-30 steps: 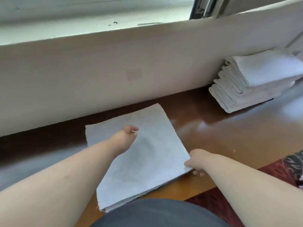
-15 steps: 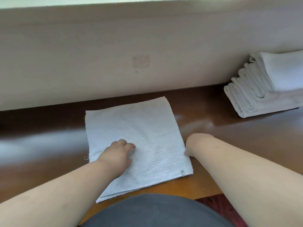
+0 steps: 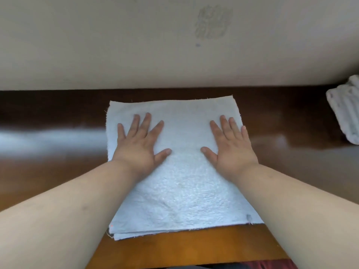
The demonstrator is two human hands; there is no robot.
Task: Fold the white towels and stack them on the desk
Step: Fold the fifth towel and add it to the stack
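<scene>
Both forearms are extended from the lower corners of the frame toward the centre. The left hand (image 3: 138,145) is laid flat, palm down, on the left half of the folded white towel (image 3: 182,183), its fingers straight and spread, the thumb pointed inward. The right hand (image 3: 231,148) is laid flat in the same way on the right half, fingers straight and slightly fanned, its little finger at the towel's right edge. The hands are kept apart, with bare cloth between the thumbs; nothing is gripped by either.

The towel is spread in the middle of the frame on the glossy brown wooden desk (image 3: 48,152), with layered edges seen at its near side. A beige wall (image 3: 97,45) fills the upper frame, marked by a faint rubbed patch (image 3: 212,22) at upper centre; no writing can be read there. A stack of folded white towels (image 3: 344,111) is cut off at the right edge, well apart from the hands.
</scene>
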